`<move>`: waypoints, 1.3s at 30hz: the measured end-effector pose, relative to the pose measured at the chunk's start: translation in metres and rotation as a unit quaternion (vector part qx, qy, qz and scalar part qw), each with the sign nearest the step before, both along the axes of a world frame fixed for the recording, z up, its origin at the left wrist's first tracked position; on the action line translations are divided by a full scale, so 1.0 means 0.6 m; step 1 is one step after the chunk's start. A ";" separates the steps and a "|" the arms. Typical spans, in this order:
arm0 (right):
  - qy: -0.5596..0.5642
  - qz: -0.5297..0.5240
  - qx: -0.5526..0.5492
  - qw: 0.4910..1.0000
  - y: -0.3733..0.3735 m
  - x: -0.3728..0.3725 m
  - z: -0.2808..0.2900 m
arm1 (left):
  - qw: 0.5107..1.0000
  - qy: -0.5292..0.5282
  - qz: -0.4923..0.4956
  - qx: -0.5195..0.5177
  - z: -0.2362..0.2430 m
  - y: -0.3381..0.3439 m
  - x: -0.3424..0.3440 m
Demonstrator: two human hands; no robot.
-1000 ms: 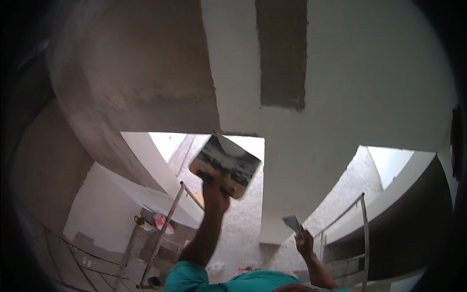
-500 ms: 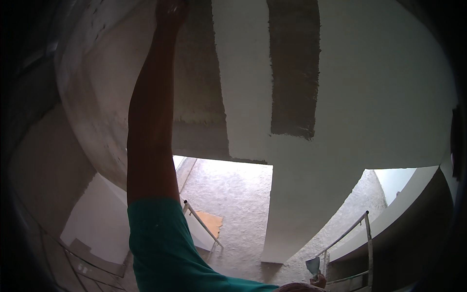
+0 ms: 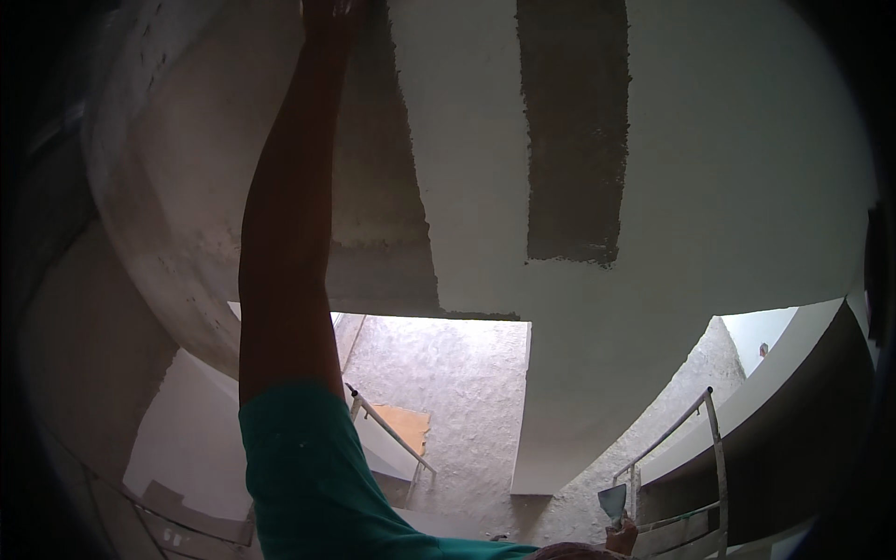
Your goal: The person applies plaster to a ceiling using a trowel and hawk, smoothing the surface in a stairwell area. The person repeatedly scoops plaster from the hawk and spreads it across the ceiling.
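My left arm, in a teal sleeve, stretches up along the large plastered surface. My left hand [image 3: 329, 13] is cut off by the top edge, so its fingers and anything in them are hidden. It is nearest a dark grey uncoated strip [image 3: 378, 187] beside the pale coating [image 3: 467, 187]. A second dark strip [image 3: 574, 140] with ragged edges runs down the pale surface. Low at the right, my right hand [image 3: 622, 539] is closed round the handle of a putty knife [image 3: 612, 504], its broad blade pointing up, away from the surface.
A metal rail [image 3: 397, 434] stands beyond my left sleeve, and another metal railing [image 3: 717, 448] is right of the putty knife. An orange-tan sheet [image 3: 407, 426] lies on the rough pale ground [image 3: 471, 401]. A dark curved wall [image 3: 793, 439] fills the lower right.
The view has shifted slightly. My right hand and the putty knife show a little higher and farther right. My left arm stays raised, its hand still mostly beyond the top edge.
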State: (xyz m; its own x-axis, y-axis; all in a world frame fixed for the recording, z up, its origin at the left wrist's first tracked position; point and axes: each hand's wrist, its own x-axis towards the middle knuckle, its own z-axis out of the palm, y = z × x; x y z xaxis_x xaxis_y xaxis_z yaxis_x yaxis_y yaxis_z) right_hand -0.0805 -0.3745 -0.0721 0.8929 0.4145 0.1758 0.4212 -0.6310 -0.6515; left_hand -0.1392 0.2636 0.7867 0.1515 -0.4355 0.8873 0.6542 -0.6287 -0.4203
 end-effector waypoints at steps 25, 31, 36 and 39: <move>0.034 0.136 0.037 0.989 -0.023 0.069 0.012 | 0.924 0.011 0.334 -0.188 0.172 0.068 -0.037; -0.006 0.118 0.017 0.993 -0.106 0.131 0.002 | 0.900 -0.183 -0.068 -0.390 0.068 -0.148 0.065; 0.015 0.086 0.006 0.996 -0.170 0.184 -0.031 | 0.922 -0.153 -0.035 -0.353 0.062 -0.186 0.106; -0.003 0.069 0.026 0.997 -0.180 0.190 0.008 | 0.915 -0.156 -0.032 -0.370 0.042 -0.265 0.154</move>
